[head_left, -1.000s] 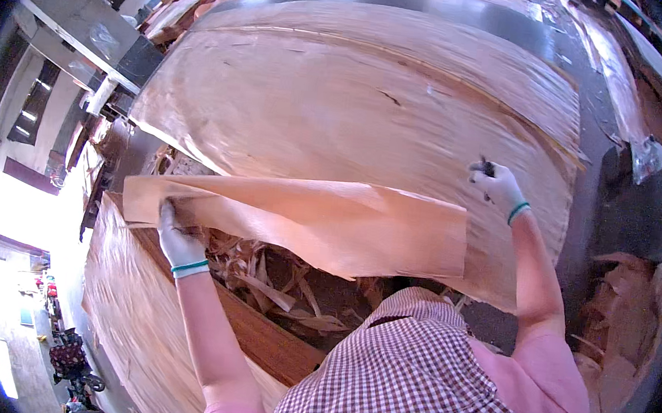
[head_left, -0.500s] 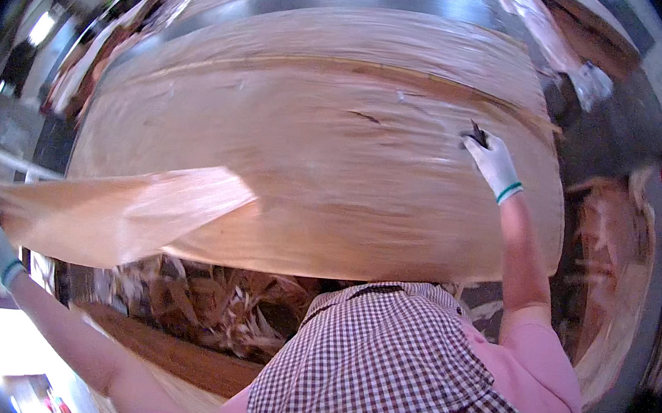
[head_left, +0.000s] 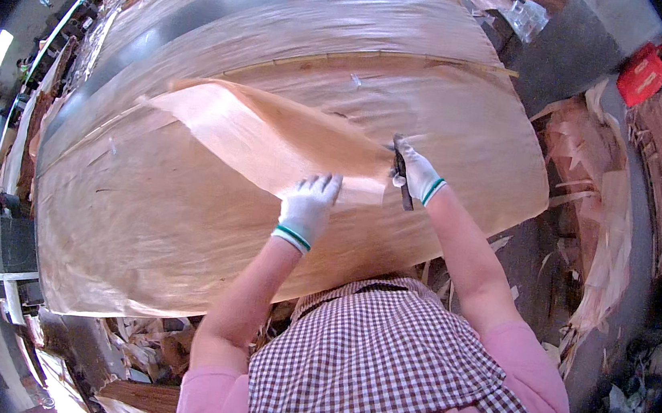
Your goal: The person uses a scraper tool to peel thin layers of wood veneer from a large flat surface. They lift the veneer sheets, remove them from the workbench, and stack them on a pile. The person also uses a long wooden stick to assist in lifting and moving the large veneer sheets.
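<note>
A broad sheet of pale wood veneer point(head_left: 181, 247) covers the table before me. Over it lies a loose, lighter piece of veneer point(head_left: 273, 140), partly lifted and curling along its upper edge. My left hand point(head_left: 308, 208), in a white glove with a green-edged cuff, rests on this piece's near edge, fingers stretched out. In the matching glove, my right hand point(head_left: 417, 171) is closed around a dark, flat knife-like tool point(head_left: 402, 183) at the piece's right end. Whether those fingers also pinch the veneer is hard to tell.
A long thin yellowish stick point(head_left: 363, 59) lies across the far part of the sheet. To the right are hanging veneer scraps point(head_left: 589, 209) and a red box-like object point(head_left: 643, 74). More torn scraps point(head_left: 150, 349) are heaped below the table's near edge.
My left hand has come from the far left to the middle, and the loose veneer now lies farther up the sheet. My right hand has moved nearer and left, still holding the tool. The view has turned.
</note>
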Available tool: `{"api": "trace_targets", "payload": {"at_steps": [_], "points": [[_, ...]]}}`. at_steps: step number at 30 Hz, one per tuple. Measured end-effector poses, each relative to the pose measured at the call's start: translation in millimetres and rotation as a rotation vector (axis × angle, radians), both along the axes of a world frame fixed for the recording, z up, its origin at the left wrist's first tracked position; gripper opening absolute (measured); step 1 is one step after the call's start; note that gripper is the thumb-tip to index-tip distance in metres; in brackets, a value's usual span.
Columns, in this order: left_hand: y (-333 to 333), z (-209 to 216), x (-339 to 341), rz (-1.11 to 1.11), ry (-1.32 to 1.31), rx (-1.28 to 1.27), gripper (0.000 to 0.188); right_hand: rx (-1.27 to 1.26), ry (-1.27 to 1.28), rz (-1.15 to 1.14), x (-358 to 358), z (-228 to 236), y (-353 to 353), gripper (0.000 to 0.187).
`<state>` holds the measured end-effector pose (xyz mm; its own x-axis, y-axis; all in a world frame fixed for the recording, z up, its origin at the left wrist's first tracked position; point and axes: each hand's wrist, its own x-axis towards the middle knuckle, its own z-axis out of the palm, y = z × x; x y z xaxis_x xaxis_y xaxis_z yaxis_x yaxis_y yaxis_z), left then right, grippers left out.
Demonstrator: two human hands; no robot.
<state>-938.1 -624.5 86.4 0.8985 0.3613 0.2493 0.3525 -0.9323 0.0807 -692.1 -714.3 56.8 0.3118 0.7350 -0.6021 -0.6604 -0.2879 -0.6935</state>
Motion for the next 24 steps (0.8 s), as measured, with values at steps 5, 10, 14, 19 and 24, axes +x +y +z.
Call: {"api": "trace_targets", "payload": {"at_steps": [5,10,14,19,24], "points": [[-35,-62,-13,0.085,0.16,-0.309,0.062,-0.14,-0.347,0.21,0,-6,2,0.038],[-54,-28,-7,0.005,0.194,-0.438,0.073,-0.057,-0.842,0.283,22,-47,-12,0.03],[-14,0,-24,0.033,0.151,-0.505,0.067,0.019,-1.073,0.254,33,-21,-14,0.025],[63,-57,-17,0.521,0.042,-0.3,0.056,-0.108,-1.144,0.216,106,20,38,0.026],[92,-77,57,0.553,0.112,-0.294,0.059,-0.242,-1.315,0.281,195,7,107,0.024]]}}
